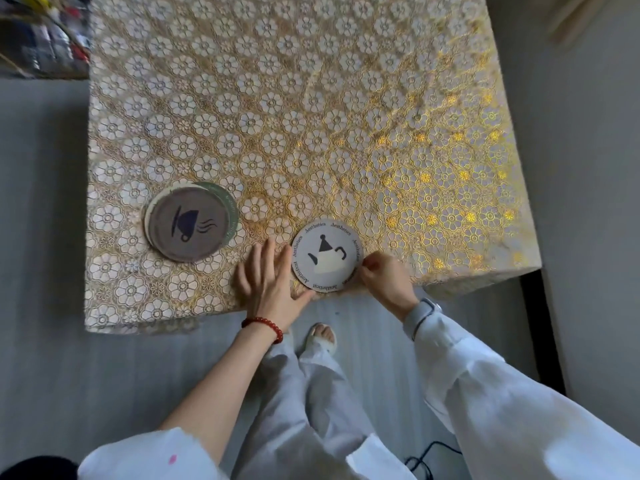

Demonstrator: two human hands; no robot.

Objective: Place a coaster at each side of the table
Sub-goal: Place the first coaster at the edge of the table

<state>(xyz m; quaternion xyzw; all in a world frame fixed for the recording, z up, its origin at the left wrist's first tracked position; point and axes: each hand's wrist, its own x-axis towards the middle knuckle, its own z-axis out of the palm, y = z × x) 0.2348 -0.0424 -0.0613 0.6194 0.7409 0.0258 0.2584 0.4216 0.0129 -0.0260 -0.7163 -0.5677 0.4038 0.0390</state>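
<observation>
A round white coaster with a teapot picture (326, 257) lies flat on the table (311, 116) near its front edge. My right hand (384, 278) pinches the coaster's right rim. My left hand (268, 277) rests flat on the cloth, fingers spread, its thumb touching the coaster's lower left rim. A small stack of coasters (190, 225), the top one grey with a steaming cup, sits to the left near the front left corner.
A gold and white floral lace cloth covers the whole table. Grey floor surrounds it, with a dark cable (426, 459) by my feet. Cluttered shelves (41, 32) stand at the far left. A wall runs along the right.
</observation>
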